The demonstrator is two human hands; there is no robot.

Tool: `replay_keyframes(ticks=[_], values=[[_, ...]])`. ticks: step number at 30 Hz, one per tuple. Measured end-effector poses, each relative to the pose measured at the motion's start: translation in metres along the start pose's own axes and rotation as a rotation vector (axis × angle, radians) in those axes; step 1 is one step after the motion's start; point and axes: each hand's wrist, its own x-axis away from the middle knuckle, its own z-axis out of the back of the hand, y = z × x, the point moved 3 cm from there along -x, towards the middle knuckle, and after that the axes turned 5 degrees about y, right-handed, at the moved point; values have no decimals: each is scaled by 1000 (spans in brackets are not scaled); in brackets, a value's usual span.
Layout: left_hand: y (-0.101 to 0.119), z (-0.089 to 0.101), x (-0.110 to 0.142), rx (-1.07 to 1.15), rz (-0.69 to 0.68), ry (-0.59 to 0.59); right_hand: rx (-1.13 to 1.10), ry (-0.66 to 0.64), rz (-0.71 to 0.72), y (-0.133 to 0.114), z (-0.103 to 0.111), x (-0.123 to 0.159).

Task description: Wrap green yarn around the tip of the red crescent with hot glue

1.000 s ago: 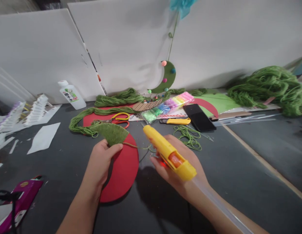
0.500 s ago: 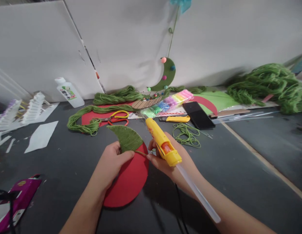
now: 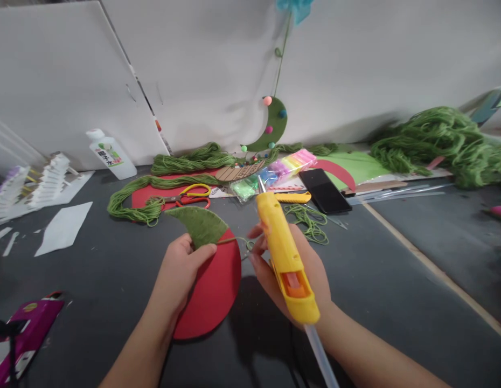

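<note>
My left hand (image 3: 175, 272) pinches a red crescent-shaped card (image 3: 212, 288) whose upper tip (image 3: 200, 223) is wrapped in green yarn. A loose strand of green yarn (image 3: 238, 241) runs from the wrapped part toward my right hand. My right hand (image 3: 293, 272) grips a yellow hot glue gun (image 3: 285, 253), its nozzle pointing away from me and a clear glue stick (image 3: 321, 355) sticking out of its back. The fingertips of that hand are close to the yarn strand.
On the dark table lie scissors with yellow and red handles (image 3: 192, 195), green yarn skeins (image 3: 161, 180), a small yarn tangle (image 3: 311, 221), a yellow utility knife (image 3: 293, 197), a black phone (image 3: 325, 189), a white glue bottle (image 3: 109, 153), paper scraps (image 3: 62, 229) and a big yarn heap (image 3: 440, 143).
The glue gun has swung upright, nozzle now pointing farther away, and my right hand shifted slightly right. My left hand with the card moved a little left and up.
</note>
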Motion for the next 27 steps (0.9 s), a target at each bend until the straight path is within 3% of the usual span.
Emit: replay_keyframes(ticks=[4,6,14,23,27], values=[[-1,2,-2,-70,-79,40,-52,-172,-38,1,-10,8],[-1,3,-1,-170,-131,61,-68,-197,-27,2,-14,9],[7,-2,8,-515,-226,169,-102,-180,-105,3,-15,6],[9,-4,9,-539,-245,136,-290,-114,-194,3,-17,6],[9,-5,8,-437,-222,80,-381,-57,-230,3,-19,4]])
